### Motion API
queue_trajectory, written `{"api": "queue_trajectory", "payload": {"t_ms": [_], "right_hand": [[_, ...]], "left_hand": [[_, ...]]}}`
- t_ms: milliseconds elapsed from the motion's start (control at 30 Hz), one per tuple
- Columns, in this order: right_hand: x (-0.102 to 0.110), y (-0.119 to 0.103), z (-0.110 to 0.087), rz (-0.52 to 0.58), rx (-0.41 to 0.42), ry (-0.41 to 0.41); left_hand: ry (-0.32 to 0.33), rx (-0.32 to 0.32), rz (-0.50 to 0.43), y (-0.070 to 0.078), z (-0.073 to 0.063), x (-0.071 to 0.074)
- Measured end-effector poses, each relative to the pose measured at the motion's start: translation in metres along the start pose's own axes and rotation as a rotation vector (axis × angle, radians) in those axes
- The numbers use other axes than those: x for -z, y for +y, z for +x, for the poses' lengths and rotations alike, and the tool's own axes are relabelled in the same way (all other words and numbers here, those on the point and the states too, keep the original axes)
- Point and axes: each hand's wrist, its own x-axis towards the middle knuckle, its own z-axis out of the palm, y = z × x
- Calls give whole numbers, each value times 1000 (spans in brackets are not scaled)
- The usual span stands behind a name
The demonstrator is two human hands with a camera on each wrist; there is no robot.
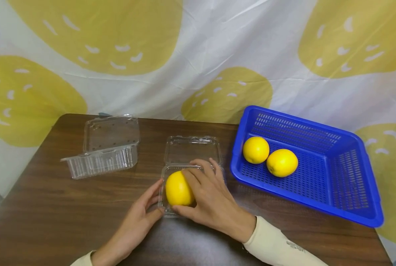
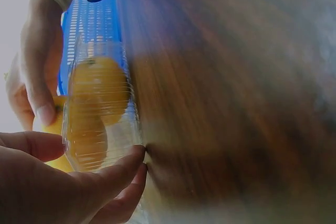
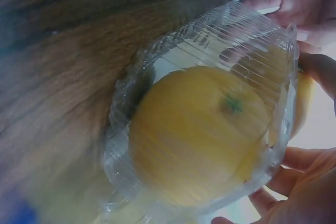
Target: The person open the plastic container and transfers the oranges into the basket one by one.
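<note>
My left hand (image 1: 139, 214) holds the left side of a clear plastic clamshell container (image 1: 167, 212), with thumb and fingers on its wall. A yellow orange (image 1: 178, 189) sits at the left of the container, partly above the rim. My right hand (image 1: 211, 199) reaches over the container and grips this orange between thumb and fingers. Through the clear wall in the right wrist view, a second orange (image 3: 197, 135) with a green stem end lies inside the container. In the head view the right hand hides that one. The container's lid (image 1: 192, 151) lies folded back behind it.
A blue plastic basket (image 1: 331, 212) stands at the right with two oranges (image 1: 282, 163) in it. Another clear clamshell container (image 1: 101, 162), lid raised, stands at the left of the brown table (image 1: 68, 214). A patterned curtain (image 1: 218, 37) hangs behind the table.
</note>
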Motion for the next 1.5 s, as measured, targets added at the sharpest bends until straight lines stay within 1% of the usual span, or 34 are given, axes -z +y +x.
{"api": "queue_trajectory", "payload": {"t_ms": [400,567,833,1200,1500], "right_hand": [[21,8,-6,69,44,95],[26,10,-6,81,60,125],[32,9,-4,69,69,134],[47,10,0,42,87,132],[56,17,-1,25,79,109]], "left_hand": [[12,-1,-7,1,-1,-1],[15,-7,-3,0,-1,-1],[10,-11,-5,-1,0,-1],[8,-14,-9,0,0,0],[14,-12,-11,0,-1,0]]}}
